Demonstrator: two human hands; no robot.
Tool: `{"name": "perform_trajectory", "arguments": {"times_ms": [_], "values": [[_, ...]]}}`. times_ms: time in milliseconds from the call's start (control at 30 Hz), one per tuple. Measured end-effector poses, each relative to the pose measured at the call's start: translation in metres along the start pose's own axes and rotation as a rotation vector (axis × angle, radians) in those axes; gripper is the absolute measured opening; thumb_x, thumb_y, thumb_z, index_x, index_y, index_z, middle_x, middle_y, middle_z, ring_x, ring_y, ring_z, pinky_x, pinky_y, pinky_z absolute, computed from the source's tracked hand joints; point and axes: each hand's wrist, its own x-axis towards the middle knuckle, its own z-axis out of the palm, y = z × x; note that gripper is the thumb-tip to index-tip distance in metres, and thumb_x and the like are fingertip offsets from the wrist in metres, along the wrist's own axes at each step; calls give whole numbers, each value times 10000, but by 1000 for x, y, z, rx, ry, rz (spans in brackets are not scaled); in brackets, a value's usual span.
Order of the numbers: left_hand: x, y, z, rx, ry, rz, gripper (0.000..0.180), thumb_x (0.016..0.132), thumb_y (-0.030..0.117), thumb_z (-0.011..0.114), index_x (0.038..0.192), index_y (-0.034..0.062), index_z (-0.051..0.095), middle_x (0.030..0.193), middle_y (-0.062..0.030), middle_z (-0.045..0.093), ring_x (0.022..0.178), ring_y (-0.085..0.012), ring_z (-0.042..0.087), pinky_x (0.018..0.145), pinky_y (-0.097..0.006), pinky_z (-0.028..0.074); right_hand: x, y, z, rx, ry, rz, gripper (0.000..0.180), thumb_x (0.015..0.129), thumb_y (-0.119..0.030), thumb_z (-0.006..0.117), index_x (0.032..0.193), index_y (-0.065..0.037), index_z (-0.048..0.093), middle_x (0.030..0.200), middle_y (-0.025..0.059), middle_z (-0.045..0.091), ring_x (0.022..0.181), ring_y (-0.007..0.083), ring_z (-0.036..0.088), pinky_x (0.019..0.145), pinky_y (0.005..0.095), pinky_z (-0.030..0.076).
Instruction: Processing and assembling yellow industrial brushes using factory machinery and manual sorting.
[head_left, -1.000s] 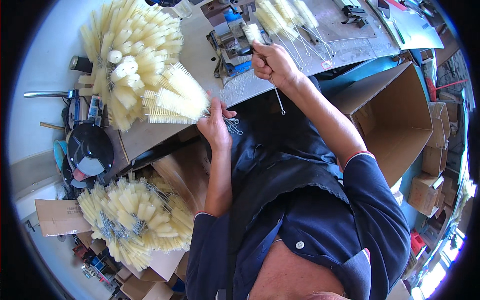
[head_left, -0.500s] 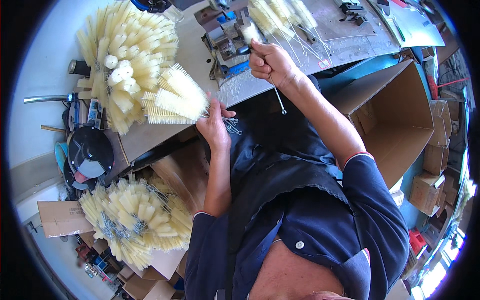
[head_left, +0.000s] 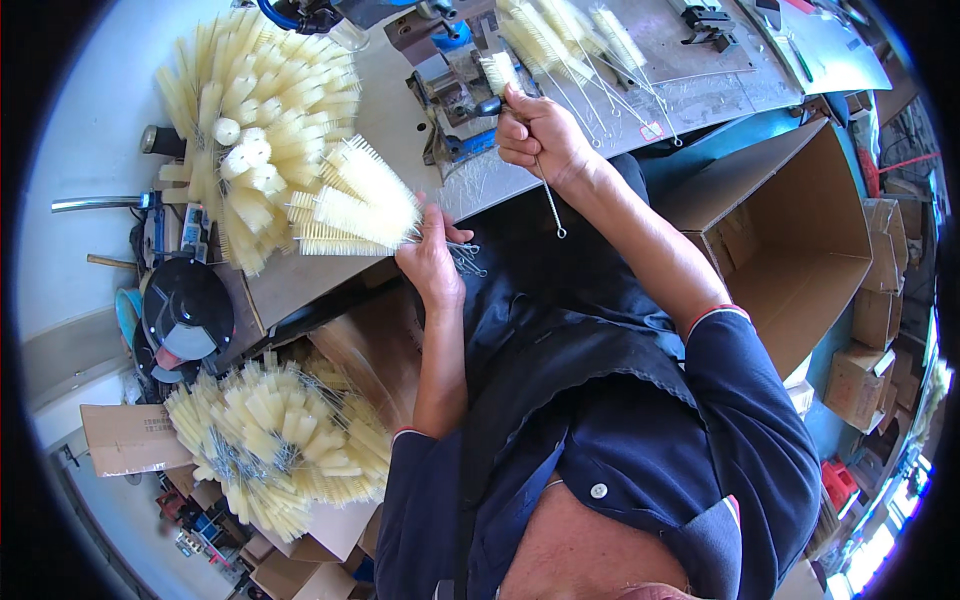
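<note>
Head view: right hand [head_left: 540,135] grips one bottle brush [head_left: 498,72], wire stem trailing toward the body, over the table [head_left: 400,110]; left hand [head_left: 432,262] fingers pinch a brush bundle [head_left: 360,205] pointing left.

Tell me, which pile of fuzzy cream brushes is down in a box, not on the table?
The cream bottle-brush heap in the cardboard box, lower left beside the person's left arm. The other piles lie up on the grey workbench.

We see a cream-bristled bottle brush with a twisted wire handle [head_left: 520,120] standing near upright at the bench edge, bristle head up, looped wire end hanging below. A bundle of the same cream bristle brushes [head_left: 365,210] lies roughly flat, wire stems bunched together pointing right.
</note>
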Motion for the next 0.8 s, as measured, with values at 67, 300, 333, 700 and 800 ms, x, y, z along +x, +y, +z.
{"name": "perform_trajectory", "arguments": {"times_ms": [67,300,333,700,800], "values": [[0,0,1,2,7,-14,469,1004,102,619,1381,-127,460,780,-50,568,561,-94,534,548,-277,568,1,-1,1,2,0,6,327,1096,-327,414,846,-118,441,586,-4,404,424,84,293,404,255,265],[-2,0,2,3,19,-5,340,993,133,646,1272,-47,572,777,-36,561,576,-101,529,544,-303,573,-1,-6,1,31,-32,43,329,1095,-329,412,837,-126,420,577,-6,403,422,79,290,407,255,265],[-2,0,2,6,16,-4,341,993,129,643,1274,-49,569,778,-37,561,577,-103,528,545,-304,573,-1,-7,1,32,-17,53,314,1095,-324,415,850,-127,418,578,-6,404,422,78,290,407,254,263],[-8,10,6,-65,-11,39,462,1002,86,602,1380,-131,448,782,-54,570,556,-93,522,543,-284,570,-4,-25,7,-150,132,118,316,1070,-283,495,811,-110,443,578,14,440,410,77,306,387,257,253],[-9,13,4,-51,23,43,455,1004,92,601,1379,-122,456,775,-50,560,554,-92,510,536,-280,567,-19,-31,7,-342,118,34,386,1059,-286,525,734,-87,460,578,33,464,392,85,308,379,262,249]]}}
